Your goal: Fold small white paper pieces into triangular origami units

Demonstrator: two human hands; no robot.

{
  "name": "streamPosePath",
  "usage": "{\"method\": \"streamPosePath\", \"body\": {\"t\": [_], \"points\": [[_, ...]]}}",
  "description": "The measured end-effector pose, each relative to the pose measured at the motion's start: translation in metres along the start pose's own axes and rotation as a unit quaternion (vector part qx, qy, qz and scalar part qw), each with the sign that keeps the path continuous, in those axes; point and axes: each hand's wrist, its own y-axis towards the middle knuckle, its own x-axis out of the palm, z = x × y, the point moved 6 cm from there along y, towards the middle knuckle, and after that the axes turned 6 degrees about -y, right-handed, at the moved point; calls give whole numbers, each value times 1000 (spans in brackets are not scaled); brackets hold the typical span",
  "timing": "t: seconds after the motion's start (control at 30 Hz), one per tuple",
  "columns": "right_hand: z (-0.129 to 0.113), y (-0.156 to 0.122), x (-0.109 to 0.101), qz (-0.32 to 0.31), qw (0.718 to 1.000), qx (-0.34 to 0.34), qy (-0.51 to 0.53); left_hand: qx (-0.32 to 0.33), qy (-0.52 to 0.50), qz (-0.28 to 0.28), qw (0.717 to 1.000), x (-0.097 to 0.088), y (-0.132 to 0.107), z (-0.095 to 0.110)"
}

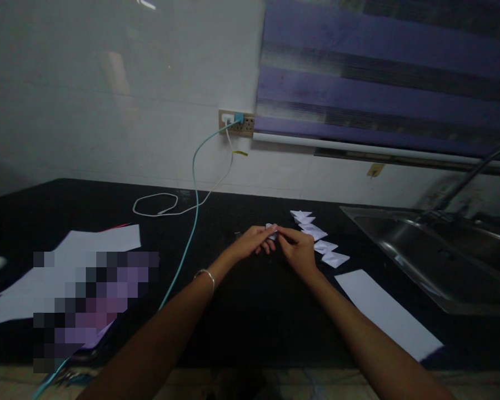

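My left hand [253, 240] and my right hand [296, 248] meet over the black counter [250, 316], both pinching a small white folded paper piece [271, 229] between their fingertips. A thin bracelet circles my left wrist. Just right of my hands lies a row of several small folded white paper pieces [319, 238]. A white paper strip [387, 312] lies flat near my right forearm.
A steel sink [441, 258] with a tap is set in the counter at the right. White sheets [87, 250] lie at the left. A teal cable [194, 189] and a white cable [162, 203] run from a wall socket [237, 122]. A striped blind hangs above.
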Motion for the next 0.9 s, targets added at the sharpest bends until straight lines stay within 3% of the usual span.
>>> {"method": "streamPosePath", "body": {"t": [0.13,0.27,0.37,0.57,0.9], "points": [[1,2,0,0,1000,13,17,36,21,0,999,-2,-2,3],[14,6,1,-9,992,90,93,51,34,11,998,-6,-3,4],[19,8,5,-39,981,115,151,55,27,-17,998,-5,-4,4],[22,6,17,-96,973,130,165,42,27,-88,995,2,-12,8],[40,8,12,-40,964,179,191,40,91,-71,992,7,-12,8]]}}
